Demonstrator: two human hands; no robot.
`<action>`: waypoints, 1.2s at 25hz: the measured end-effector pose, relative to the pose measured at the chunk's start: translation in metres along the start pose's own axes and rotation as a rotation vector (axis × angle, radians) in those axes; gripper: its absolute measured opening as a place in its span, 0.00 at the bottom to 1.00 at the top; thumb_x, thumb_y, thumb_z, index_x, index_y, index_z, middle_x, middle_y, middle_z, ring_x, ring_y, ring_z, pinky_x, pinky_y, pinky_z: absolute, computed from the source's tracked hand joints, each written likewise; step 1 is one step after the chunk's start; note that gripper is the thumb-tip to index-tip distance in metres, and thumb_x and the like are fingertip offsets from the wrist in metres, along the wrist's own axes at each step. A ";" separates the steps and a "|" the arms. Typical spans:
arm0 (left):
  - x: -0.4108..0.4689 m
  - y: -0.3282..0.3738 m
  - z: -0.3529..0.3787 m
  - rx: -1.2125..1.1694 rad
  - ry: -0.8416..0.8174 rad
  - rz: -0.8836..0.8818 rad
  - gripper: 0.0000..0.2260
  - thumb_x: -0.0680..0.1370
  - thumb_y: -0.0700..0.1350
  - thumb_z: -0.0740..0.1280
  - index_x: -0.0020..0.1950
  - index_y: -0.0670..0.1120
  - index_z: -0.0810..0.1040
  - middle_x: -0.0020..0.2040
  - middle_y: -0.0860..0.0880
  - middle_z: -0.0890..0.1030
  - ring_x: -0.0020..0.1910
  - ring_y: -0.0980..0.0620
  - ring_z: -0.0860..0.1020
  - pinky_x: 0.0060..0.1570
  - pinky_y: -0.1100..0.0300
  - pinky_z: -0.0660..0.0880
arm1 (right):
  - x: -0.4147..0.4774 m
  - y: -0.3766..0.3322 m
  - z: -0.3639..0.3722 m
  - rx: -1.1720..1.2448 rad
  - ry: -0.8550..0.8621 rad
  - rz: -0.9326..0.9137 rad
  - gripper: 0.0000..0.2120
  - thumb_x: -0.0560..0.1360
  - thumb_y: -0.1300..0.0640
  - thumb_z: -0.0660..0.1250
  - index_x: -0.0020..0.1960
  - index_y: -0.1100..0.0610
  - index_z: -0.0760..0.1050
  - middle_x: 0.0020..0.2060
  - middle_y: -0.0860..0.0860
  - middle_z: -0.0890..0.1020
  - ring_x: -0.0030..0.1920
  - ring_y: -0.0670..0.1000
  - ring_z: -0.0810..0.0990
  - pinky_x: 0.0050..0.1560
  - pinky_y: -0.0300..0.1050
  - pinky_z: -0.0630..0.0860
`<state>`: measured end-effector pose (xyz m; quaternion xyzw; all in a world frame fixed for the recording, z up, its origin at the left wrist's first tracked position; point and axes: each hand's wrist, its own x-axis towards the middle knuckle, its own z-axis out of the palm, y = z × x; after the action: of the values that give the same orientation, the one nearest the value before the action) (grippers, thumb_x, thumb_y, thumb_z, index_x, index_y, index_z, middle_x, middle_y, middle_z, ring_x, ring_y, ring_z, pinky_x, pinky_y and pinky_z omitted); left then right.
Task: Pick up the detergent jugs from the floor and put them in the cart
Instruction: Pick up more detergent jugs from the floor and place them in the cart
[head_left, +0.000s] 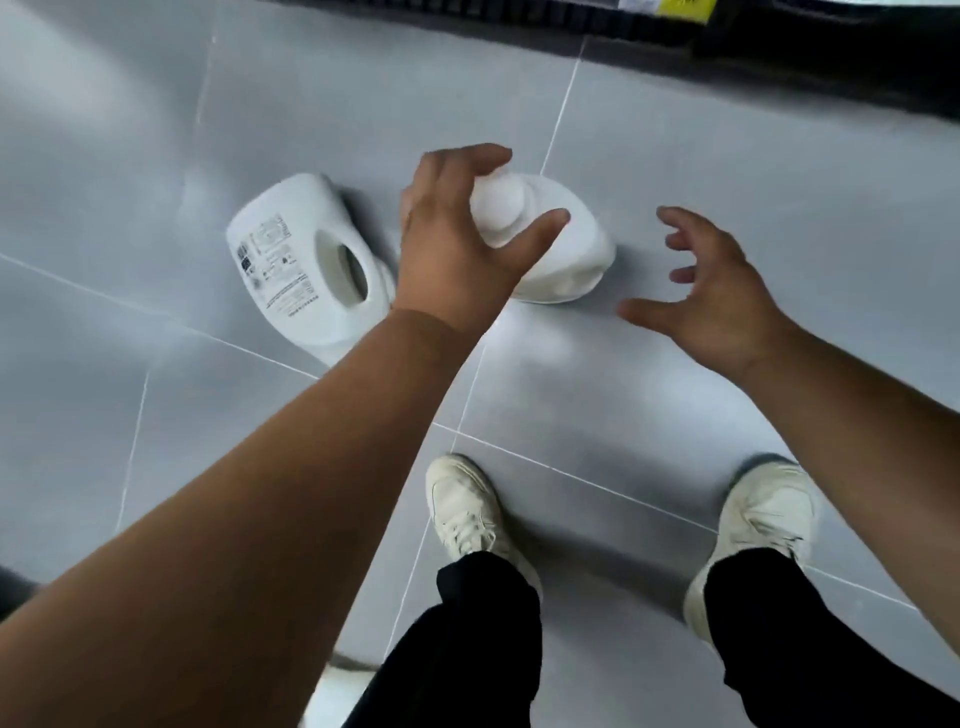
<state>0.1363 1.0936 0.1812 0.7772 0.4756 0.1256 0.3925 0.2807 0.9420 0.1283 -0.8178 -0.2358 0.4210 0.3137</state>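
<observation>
Two jugs on the floor (727, 156) by my feet, upright jug (566, 260) under my left hand (457, 244), fingers curved round its cap (498, 208) (can't tell if gripping), right hand (722, 306) spread and empty, tipped jug (296, 270) probably heavy and slick, so grab its handle (382, 283).

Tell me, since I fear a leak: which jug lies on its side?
The jug on the left, flat on the floor with its label and handle hole facing up. The other jug points its cap up beneath the left hand.
</observation>
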 end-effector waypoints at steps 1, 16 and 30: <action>0.005 -0.008 0.010 -0.004 0.025 0.008 0.24 0.69 0.55 0.75 0.61 0.50 0.74 0.59 0.54 0.74 0.58 0.60 0.74 0.60 0.69 0.69 | 0.010 0.007 0.012 0.004 -0.012 -0.008 0.43 0.66 0.53 0.79 0.74 0.46 0.61 0.68 0.52 0.67 0.56 0.48 0.71 0.57 0.39 0.68; 0.054 -0.033 -0.004 -0.250 0.157 0.135 0.35 0.70 0.44 0.75 0.73 0.43 0.64 0.46 0.70 0.80 0.51 0.54 0.81 0.61 0.60 0.73 | 0.068 -0.022 0.050 -0.098 -0.021 -0.086 0.18 0.67 0.54 0.77 0.52 0.60 0.79 0.49 0.56 0.83 0.51 0.57 0.79 0.52 0.48 0.73; -0.044 0.272 -0.130 -0.665 -0.182 0.093 0.19 0.70 0.41 0.74 0.59 0.47 0.77 0.39 0.63 0.81 0.42 0.60 0.78 0.53 0.55 0.77 | -0.231 -0.185 -0.187 -0.008 0.412 -0.117 0.37 0.53 0.32 0.72 0.55 0.53 0.79 0.45 0.44 0.79 0.44 0.40 0.74 0.45 0.23 0.66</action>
<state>0.2144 1.0554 0.4729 0.6357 0.3357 0.2218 0.6588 0.2918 0.8611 0.4685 -0.8728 -0.2155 0.2248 0.3758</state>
